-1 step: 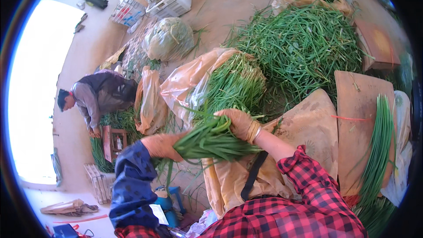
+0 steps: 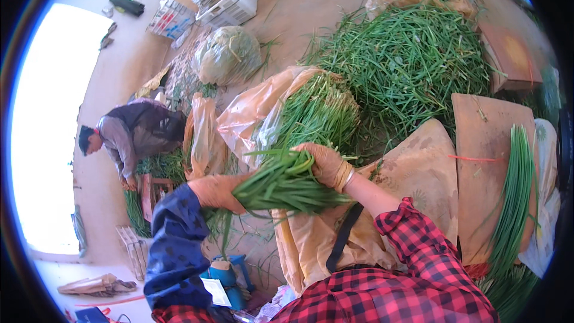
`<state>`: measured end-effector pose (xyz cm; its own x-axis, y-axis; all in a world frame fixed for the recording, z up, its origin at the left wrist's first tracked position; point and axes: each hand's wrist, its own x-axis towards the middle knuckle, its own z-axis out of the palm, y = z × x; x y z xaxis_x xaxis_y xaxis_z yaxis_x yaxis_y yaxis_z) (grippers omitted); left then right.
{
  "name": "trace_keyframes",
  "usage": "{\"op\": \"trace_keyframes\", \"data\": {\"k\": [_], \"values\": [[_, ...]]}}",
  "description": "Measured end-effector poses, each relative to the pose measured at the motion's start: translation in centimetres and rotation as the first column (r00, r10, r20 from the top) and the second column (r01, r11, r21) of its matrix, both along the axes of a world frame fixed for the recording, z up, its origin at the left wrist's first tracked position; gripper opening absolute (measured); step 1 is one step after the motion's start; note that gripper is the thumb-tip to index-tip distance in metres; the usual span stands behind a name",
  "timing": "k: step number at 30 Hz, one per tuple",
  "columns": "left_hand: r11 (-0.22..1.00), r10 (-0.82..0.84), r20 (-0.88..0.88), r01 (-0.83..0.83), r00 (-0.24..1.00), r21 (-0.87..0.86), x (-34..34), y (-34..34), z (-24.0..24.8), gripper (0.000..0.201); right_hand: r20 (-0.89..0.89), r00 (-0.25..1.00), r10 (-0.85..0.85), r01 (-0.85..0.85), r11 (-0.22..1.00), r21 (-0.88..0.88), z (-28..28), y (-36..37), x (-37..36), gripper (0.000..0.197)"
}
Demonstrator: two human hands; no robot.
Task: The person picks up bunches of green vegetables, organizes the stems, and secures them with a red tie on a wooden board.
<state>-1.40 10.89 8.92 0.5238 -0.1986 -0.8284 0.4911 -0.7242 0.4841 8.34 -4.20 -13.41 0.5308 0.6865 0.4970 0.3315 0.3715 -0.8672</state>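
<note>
Little has shifted: left hand [image 2: 225, 193] and right hand [image 2: 326, 165] still grasp the bunch [image 2: 280, 189] mid-frame, its handling apparently unfinished.

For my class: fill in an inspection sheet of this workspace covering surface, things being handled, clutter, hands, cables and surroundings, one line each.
Surface: brown board at right, with a long green bundle along its right side.
Things handled: green leaves, gathered and partly folded over; large loose heap beyond.
Clutter: red strip across the board; crumpled brown sheet at lower left.
Hands: left hand and right hand both hold the leaves.
Cables: thin dark loop at lower left, too small to identify.
Surroundings: co-worker bending at left; white crate behind.
</note>
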Motion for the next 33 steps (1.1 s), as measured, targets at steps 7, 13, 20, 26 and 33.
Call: {"op": "trace_keyframes", "data": {"k": [7, 13, 20, 26, 33], "values": [[0.993, -0.098, -0.056, 0.101, 0.994, 0.057, 9.0, -1.1, 3.0, 0.073, -0.174, 0.739, -0.65, 0.632, 0.76, -0.152, -0.7, -3.1, 8.2, 0.021], [0.981, -0.027, -0.13, 0.051, 0.991, 0.186, 6.7, 0.4, 3.6, 0.049, 0.487, 0.873, -0.017, 0.488, 0.021, -0.873, 1.1, -5.7, 10.2, 0.023], [0.973, 0.068, -0.034, -0.059, 0.997, 0.223, 6.0, -2.5, 7.1, 0.055, 0.729, 0.685, 0.009, 0.727, 0.058, -0.684, -5.9, -8.1, 15.5, 0.026], [0.93, 0.303, 0.134, -0.323, 0.944, 0.173, 3.1, -0.3, 10.5, 0.06, 0.684, 0.713, -0.157, 0.603, -0.359, -0.712, -1.5, -15.1, 26.5, 0.024], [0.802, -0.21, 0.209, 0.046, 0.955, 0.595, 7.9, -0.8, 9.7, 0.067, 0.267, 0.936, -0.229, 0.227, -0.184, -0.956, 7.6, -19.2, 26.0, 0.038]]}}
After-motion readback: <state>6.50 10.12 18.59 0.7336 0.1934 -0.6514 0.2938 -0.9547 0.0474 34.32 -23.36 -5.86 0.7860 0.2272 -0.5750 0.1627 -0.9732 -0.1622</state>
